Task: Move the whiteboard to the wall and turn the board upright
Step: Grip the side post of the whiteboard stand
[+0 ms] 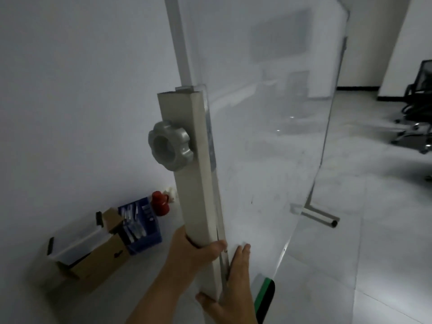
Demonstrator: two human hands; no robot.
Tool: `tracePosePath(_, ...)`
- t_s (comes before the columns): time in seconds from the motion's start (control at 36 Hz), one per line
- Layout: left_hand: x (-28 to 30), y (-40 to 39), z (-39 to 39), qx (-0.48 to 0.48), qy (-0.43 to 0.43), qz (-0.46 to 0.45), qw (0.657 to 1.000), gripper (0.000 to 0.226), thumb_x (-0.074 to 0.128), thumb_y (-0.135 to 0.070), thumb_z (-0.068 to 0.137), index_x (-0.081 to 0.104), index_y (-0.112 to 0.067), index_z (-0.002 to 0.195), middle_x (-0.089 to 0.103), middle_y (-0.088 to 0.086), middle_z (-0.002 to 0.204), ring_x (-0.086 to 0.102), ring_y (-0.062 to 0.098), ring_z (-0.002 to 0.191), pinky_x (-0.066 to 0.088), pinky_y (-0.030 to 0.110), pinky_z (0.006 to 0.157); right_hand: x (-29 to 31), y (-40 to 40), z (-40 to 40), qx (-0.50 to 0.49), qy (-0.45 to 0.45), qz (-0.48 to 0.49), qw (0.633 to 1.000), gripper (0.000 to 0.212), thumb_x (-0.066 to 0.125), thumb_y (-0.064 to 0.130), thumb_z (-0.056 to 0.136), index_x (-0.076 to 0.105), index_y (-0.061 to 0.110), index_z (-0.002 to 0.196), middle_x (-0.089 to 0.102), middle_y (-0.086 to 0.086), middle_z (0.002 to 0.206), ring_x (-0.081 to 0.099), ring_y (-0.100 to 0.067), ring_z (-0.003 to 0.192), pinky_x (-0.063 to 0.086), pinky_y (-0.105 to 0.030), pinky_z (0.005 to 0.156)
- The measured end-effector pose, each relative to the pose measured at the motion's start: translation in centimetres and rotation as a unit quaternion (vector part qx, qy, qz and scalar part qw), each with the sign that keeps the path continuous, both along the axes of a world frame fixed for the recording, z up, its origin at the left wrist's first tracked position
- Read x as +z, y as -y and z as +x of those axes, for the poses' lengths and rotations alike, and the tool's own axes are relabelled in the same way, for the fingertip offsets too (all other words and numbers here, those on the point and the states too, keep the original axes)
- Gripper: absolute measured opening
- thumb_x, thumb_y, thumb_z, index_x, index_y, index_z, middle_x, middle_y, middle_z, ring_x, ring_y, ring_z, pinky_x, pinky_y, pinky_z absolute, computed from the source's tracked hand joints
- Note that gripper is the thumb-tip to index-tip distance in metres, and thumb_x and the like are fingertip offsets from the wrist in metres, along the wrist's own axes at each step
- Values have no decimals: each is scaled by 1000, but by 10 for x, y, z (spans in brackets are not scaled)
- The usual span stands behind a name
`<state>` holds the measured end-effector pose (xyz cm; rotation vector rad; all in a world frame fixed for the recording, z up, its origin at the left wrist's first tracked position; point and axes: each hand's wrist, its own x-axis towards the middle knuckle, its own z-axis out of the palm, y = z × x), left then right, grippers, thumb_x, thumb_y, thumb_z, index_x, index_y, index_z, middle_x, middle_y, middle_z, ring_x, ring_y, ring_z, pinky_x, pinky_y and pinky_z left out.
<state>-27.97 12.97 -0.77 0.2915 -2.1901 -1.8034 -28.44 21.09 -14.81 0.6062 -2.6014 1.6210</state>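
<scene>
Our bare left forearm angles up from the bottom edge; our left hand grips the post, thumb across its near face and fingers curled behind. Our right hand sits just lower, fingers straight, pointing up, flat against the board, thumb spread across the post

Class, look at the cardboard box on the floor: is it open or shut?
Open: a flap of the cardboard box stands up, and a clear tub sits in it.
</scene>
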Motion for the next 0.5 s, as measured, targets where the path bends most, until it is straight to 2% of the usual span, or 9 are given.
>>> tracePosePath(0.08, -1, -13, -34, -13, 21, -3, 1000, 35, 69, -27, 31, 57, -19, 63, 58, 6, 65, 57, 20, 67, 49, 27, 54, 5, -12, -31, -61, -20, -27, 998, 132, 49, 93, 35, -48, 58, 117, -53, 40, 124, -36, 16, 125, -11, -3, 106)
tracePosePath(0.14, 0, -20, -57, -34, 28, 1, 999, 30, 69, -25, 31, 57, -19, 57, 58, 4, 59, 57, 20, 63, 48, 30, 55, 14, -24, -53, -56, 18, -5, 998, 142, 45, 88, 29, -45, 33, 124, -53, 22, 127, -28, -1, 137, -14, -5, 103)
tracePosePath(0.19, -2, -27, -79, -46, 33, 7, 998, 25, 71, -23, 33, 58, -18, 54, 59, 0, 53, 56, 19, 60, 48, 33, 57, 13, -27, -70, -56, 73, -15, 996, 130, 42, 75, 36, -41, 31, 125, -45, 19, 128, -21, -12, 142, -9, -10, 106)
tracePosePath(0.25, -3, -33, -98, -54, 33, 9, 998, 24, 71, -23, 34, 58, -17, 53, 60, -4, 49, 57, 15, 56, 48, 30, 55, 14, -23, -80, -89, 81, -75, 990, 132, 54, 75, 37, -37, 50, 128, -31, 21, 143, -11, -8, 144, 6, -15, 115)
tracePosePath(0.28, -5, -38, -109, -59, 32, 7, 998, 23, 71, -23, 35, 57, -16, 52, 60, -6, 44, 57, 10, 51, 47, 27, 51, 12, -21, -85, -120, 85, -92, 985, 132, 57, 77, 36, -29, 53, 133, -19, 20, 151, -4, -6, 144, 14, -18, 116)
tracePosePath(0.33, -8, -47, -132, -67, 24, 10, 997, 19, 70, -20, 38, 57, -17, 51, 60, -12, 38, 56, 1, 44, 45, 19, 44, 18, -22, -101, -173, 86, -103, 976, 135, 56, 71, 35, -13, 32, 143, 0, 16, 155, 9, -6, 144, 17, -13, 115)
tracePosePath(0.39, -6, -57, -154, -84, 17, 27, 996, 18, 70, -17, 40, 57, -16, 51, 60, -10, 37, 56, -2, 42, 42, 13, 38, 19, -29, -126, -201, 107, -113, 967, 136, 50, 64, 35, -7, 16, 149, 17, 13, 152, 23, -10, 142, 25, -23, 116)
tracePosePath(0.44, -3, -64, -177, -120, 12, 34, 992, 20, 74, -12, 44, 55, -12, 51, 56, -5, 41, 53, -1, 38, 40, 12, 36, 14, -38, -154, -224, 119, -120, 960, 123, 55, 55, 41, 12, 23, 151, 35, 8, 147, 36, -17, 136, 39, -36, 109)
tracePosePath(0.5, 1, -68, -199, -180, 18, 25, 983, 23, 74, -13, 46, 53, -11, 55, 52, 1, 50, 51, 0, 39, 41, 13, 38, 9, -46, -178, -219, 128, -121, 960, 110, 64, 42, 48, 16, 28, 146, 47, -7, 140, 49, -26, 125, 52, -38, 96)
